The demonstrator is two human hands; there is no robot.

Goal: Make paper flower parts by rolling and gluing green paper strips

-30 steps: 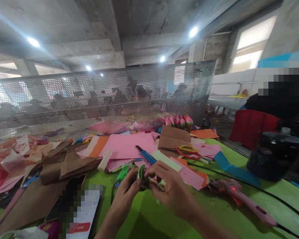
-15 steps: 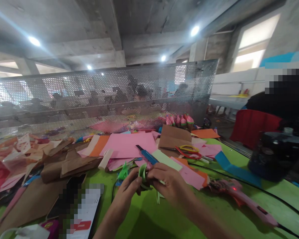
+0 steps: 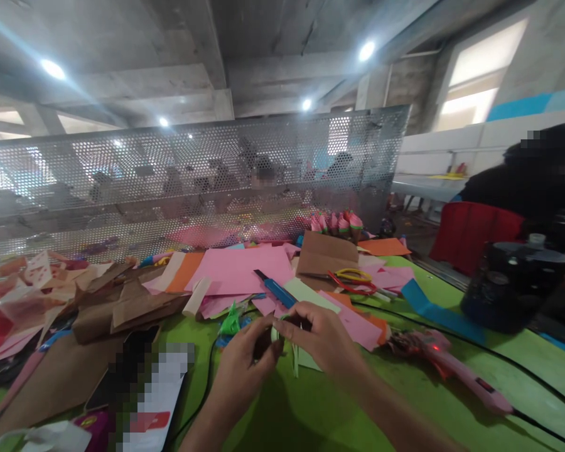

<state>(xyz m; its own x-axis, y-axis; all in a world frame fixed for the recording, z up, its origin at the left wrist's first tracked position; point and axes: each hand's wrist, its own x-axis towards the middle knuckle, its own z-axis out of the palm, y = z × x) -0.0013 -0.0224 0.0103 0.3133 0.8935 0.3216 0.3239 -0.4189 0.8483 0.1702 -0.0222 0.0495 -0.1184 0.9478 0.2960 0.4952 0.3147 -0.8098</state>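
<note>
Both hands meet above the near middle of the green table (image 3: 311, 417). The left hand (image 3: 242, 361) and the right hand (image 3: 327, 342) pinch one pale green paper strip (image 3: 295, 363) between them. The fingertips of both hands are pressed together on its upper part. This upper part looks curled, but the fingers hide most of it, so I cannot tell how many turns it has. The lower end hangs loose and straight below the right hand, just above the table. I judge the curling is only partly done and the loose end is what is left.

Just beyond the hands lies a blue cutter (image 3: 277, 290) on a pink sheet (image 3: 240, 270). A pink glue gun (image 3: 452, 370) lies to the right, apart from the hands.
</note>
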